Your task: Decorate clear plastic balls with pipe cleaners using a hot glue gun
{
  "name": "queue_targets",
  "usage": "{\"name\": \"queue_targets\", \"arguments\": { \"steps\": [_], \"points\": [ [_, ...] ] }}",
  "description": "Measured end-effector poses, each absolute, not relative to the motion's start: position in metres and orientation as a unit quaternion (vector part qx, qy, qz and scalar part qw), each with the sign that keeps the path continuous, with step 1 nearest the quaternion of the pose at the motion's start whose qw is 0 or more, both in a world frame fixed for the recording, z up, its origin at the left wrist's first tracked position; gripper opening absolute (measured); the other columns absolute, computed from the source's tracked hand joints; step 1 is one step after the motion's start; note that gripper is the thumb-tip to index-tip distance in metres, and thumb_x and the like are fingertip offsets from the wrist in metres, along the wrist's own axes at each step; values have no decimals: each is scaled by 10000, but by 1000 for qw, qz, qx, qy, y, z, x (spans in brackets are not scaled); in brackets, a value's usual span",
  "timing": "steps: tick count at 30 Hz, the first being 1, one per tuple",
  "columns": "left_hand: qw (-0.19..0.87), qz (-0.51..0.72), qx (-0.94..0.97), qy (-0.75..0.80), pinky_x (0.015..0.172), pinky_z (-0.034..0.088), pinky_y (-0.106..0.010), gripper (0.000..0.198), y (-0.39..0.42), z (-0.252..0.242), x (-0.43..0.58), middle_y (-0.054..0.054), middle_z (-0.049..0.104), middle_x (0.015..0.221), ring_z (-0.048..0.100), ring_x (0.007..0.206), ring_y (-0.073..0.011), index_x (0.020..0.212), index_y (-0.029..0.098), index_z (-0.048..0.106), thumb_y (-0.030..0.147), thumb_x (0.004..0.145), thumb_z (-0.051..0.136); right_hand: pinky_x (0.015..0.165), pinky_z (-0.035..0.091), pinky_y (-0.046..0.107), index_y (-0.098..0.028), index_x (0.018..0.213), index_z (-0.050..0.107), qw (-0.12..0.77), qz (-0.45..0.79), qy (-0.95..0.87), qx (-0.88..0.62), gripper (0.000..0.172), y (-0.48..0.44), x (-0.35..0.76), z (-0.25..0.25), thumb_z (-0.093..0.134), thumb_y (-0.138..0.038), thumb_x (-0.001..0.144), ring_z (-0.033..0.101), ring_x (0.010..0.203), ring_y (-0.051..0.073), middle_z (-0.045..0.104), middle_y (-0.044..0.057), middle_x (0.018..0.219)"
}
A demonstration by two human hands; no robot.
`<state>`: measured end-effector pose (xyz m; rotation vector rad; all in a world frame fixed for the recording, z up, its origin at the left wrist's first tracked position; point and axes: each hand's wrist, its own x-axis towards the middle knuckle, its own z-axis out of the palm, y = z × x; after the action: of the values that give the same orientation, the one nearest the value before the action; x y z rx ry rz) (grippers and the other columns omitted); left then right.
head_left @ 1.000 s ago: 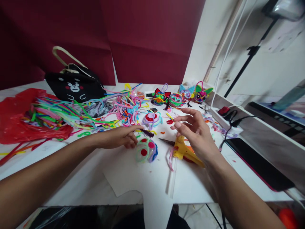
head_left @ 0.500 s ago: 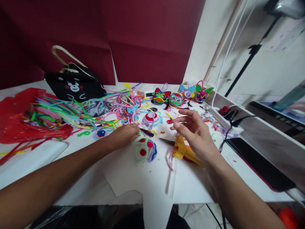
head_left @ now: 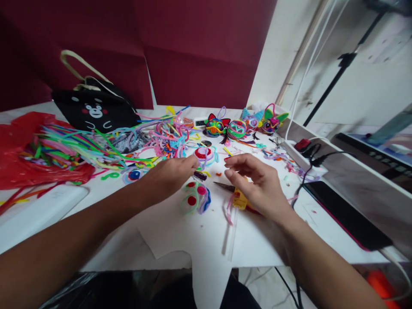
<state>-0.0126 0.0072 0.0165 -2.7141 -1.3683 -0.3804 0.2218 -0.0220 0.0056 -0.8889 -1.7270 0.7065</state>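
My left hand [head_left: 175, 174] is held over the middle of the table, fingers pinched together; whatever they hold is hidden. Just beneath it lie a dark purple tassel [head_left: 200, 176] and a pipe-cleaner piece [head_left: 198, 198] in pale green and blue with red dots. To the right, my right hand [head_left: 257, 184] hovers with its fingers loosely curled and apart, nothing visible between them. Partly covered by that hand is a yellow tool [head_left: 240, 199] with a dark pointed tip. A pink strand [head_left: 229, 211] and a clear stick [head_left: 232, 240] lie beside it.
Loose pipe cleaners [head_left: 74, 146] spill from a red plastic bag [head_left: 13, 150] at left. Decorated balls [head_left: 215, 125] stand at the back, right of a black bag [head_left: 96, 112]. A phone [head_left: 347, 214], power strip [head_left: 296, 154] and cables line the right side.
My left hand has shifted right and slightly up, closer to my right hand. The right hand has moved a little left, fingers still apart. The whole view has shifted slightly.
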Motion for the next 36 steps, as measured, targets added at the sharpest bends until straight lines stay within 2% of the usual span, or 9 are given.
{"name": "queue_targets", "arguments": {
  "steps": [4,9,17,24,30,36],
  "points": [
    [70,-162,-918,-355,542,379,-247,130,-1,28,11,-2,609,709,606,630,-151,885,187,511,196,933,390,669,507,274,-167,1004,637,482,173,-789,-340,151,-25,217,1,631,-225,865,611,768,139,649,57,928],
    [61,-175,-930,-318,507,362,-230,83,2,42,27,21,564,641,574,564,-133,851,182,503,146,899,445,639,479,237,-152,906,655,513,85,-785,-338,54,-24,217,0,612,-150,873,587,667,106,655,26,789],
    [23,-249,-929,-273,588,412,-230,85,7,39,31,19,618,700,619,657,-130,878,166,554,147,915,480,581,447,208,-147,833,633,489,84,-784,-373,71,-22,217,-3,584,-142,884,573,623,95,631,10,728],
    [8,-307,-920,-245,573,424,-177,118,6,39,30,37,649,716,600,599,-79,883,161,584,118,919,480,589,423,238,-161,828,633,481,55,-799,-357,86,-21,215,-5,571,-148,887,552,621,116,605,12,699],
    [120,-237,-935,-234,687,484,-237,191,6,40,28,-36,707,858,662,785,-146,961,168,621,179,944,431,570,413,248,-182,804,602,497,63,-785,-365,113,-20,215,-4,539,-176,897,544,611,127,597,12,687],
    [216,-228,-912,-264,679,487,-258,215,3,39,32,-44,685,787,636,740,-155,861,172,646,174,928,441,561,404,244,-165,815,601,508,40,-778,-368,117,-18,217,-5,517,-154,895,531,596,123,595,19,690]
  ]
}}
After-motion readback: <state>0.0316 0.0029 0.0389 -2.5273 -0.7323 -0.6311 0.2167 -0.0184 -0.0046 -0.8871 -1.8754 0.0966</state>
